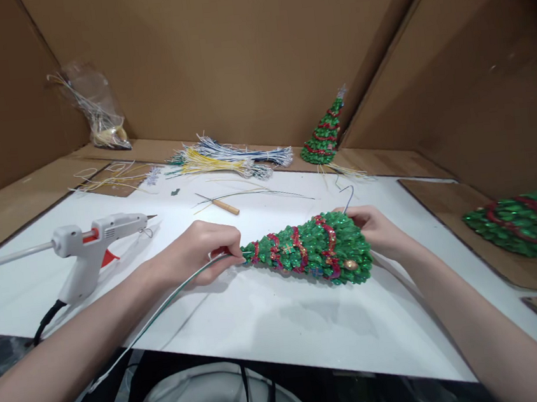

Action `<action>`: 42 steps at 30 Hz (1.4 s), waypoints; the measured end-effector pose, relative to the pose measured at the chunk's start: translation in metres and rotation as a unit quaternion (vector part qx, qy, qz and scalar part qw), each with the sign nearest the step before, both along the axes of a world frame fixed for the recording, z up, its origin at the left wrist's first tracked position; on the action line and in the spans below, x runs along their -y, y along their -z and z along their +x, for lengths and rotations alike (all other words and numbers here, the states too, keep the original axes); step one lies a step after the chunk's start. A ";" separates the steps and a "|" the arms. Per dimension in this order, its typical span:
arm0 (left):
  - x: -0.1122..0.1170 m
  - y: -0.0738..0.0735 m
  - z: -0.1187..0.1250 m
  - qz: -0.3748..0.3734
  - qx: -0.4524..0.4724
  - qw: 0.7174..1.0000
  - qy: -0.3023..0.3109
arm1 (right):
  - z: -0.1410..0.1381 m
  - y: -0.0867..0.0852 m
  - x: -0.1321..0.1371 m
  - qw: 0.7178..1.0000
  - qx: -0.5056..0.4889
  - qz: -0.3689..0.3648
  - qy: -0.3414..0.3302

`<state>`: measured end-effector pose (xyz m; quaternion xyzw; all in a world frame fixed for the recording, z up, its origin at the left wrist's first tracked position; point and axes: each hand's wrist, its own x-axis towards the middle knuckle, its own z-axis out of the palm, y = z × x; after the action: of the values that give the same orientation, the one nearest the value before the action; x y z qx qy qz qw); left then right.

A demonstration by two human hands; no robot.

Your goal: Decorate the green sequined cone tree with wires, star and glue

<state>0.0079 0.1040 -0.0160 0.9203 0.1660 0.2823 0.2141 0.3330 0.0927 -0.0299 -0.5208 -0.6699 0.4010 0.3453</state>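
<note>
A green sequined cone tree [312, 249] with red tinsel bands lies on its side over the white board [271, 316], tip pointing left. My left hand [201, 249] is closed at the tip, pinching a thin pale wire [164, 304] that trails down toward me. My right hand [377, 231] grips the wide base of the tree, where a thin wire loop [348, 196] sticks up.
A white hot glue gun [88, 245] rests at the left, cord running off the board. Bundles of yellow and blue-white wires [230, 157] and a wooden-handled tool [225, 206] lie behind. A finished tree [324, 137] stands at the back; another [525, 222] lies right. Cardboard walls surround.
</note>
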 end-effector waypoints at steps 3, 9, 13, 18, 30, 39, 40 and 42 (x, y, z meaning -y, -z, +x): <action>-0.003 0.007 0.005 0.002 0.018 1.000 0.001 | -0.002 -0.002 0.001 1.000 -0.001 -0.001 0.001; 0.003 0.001 0.006 0.002 -0.026 1.000 -0.007 | -0.002 -0.002 0.001 1.000 0.010 0.006 0.002; 0.006 -0.008 0.000 0.032 -0.026 0.997 -0.066 | 0.000 -0.001 0.000 1.000 0.013 0.012 0.000; 0.003 -0.004 -0.002 0.031 -0.046 0.993 -0.101 | 0.000 -0.001 0.000 1.000 0.011 0.009 0.001; 0.004 0.003 0.009 0.035 -0.086 0.993 -0.078 | -0.001 -0.001 0.000 1.000 0.013 0.010 0.001; 0.003 -0.006 -0.002 -0.005 -0.074 0.994 -0.086 | 0.001 0.001 -0.001 0.999 0.031 0.028 -0.007; 0.002 -0.004 -0.001 -0.009 -0.077 0.993 -0.085 | 0.001 0.001 -0.001 0.999 0.031 0.029 -0.007; 0.001 0.000 0.002 -0.010 -0.082 0.993 -0.085 | 0.001 0.001 -0.001 0.999 0.027 0.030 -0.009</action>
<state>0.0095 0.1033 -0.0157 0.9206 0.2637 0.2214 0.1844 0.3345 0.0939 -0.0314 -0.5147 -0.6956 0.3697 0.3384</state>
